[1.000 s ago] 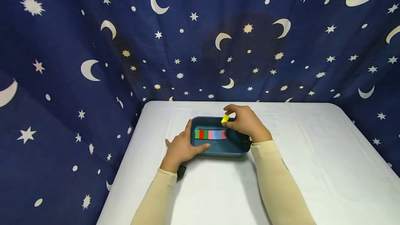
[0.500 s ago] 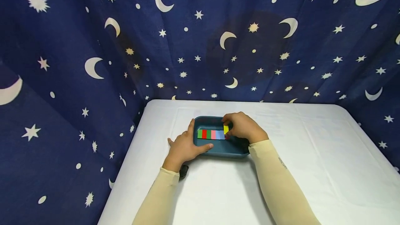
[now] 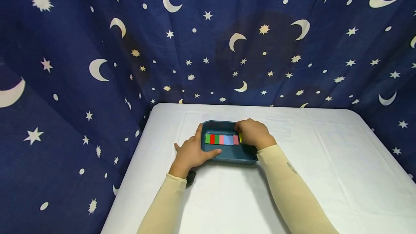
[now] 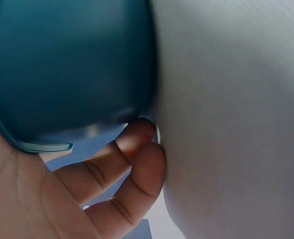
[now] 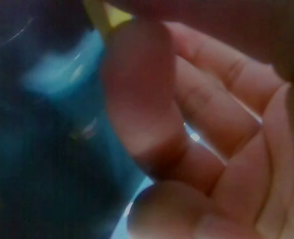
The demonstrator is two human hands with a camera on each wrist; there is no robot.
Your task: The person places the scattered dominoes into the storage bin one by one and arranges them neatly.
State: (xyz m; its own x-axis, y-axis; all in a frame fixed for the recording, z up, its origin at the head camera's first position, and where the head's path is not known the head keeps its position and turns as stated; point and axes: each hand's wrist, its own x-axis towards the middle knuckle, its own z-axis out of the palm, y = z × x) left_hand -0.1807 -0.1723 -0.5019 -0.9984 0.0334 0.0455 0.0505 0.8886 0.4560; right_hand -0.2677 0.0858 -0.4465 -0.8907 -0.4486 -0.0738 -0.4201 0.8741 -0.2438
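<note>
A dark teal rectangular tray (image 3: 234,152) stands on the white-covered table. My left hand (image 3: 190,152) holds its left end, the thumb reaching over the near rim. In the left wrist view, bent fingers (image 4: 147,167) lie outside the tray wall (image 4: 72,64). Inside runs a row of small flat-topped blocks (image 3: 221,139) in green, red, pink, blue and rose. At the row's right end my right hand (image 3: 255,133) pinches a yellow block (image 3: 240,138), mostly hidden by the fingers. The right wrist view is blurred; a yellow corner (image 5: 118,17) shows beside a finger.
The white cloth (image 3: 308,176) stretches around the tray on all sides. Behind the table hangs a dark blue curtain (image 3: 208,82) with moons and stars, which also closes off the left side. A black device (image 3: 191,178) sits at my left wrist.
My right hand has lowered the yellow block from above the tray's far rim into it, then shifted right to beside the rose block. The left hand keeps its hold on the tray.
</note>
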